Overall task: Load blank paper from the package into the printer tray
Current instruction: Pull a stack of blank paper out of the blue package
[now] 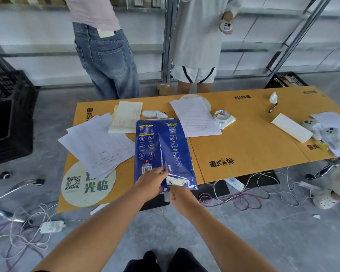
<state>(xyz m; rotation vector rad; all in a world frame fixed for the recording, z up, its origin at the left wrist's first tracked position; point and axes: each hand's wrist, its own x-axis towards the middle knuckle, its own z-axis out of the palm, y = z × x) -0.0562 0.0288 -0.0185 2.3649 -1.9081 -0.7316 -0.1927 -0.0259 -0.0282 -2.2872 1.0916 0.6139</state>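
A blue paper package (161, 148) lies lengthwise on the cardboard-covered table (243, 146), its near end hanging over the front edge. My left hand (151, 183) presses flat on the package's near left part, by the barcode. My right hand (180, 196) grips the torn near end of the wrapper, where white paper (176, 182) shows through the opening. No printer or tray is in view.
Loose printed sheets (98, 142) lie left of the package, a lined sheet (194, 116) and a tape roll (221, 115) to its right. Two people stand beyond the table. Cables and power strips (234, 183) litter the floor; black crates (8, 114) stand at left.
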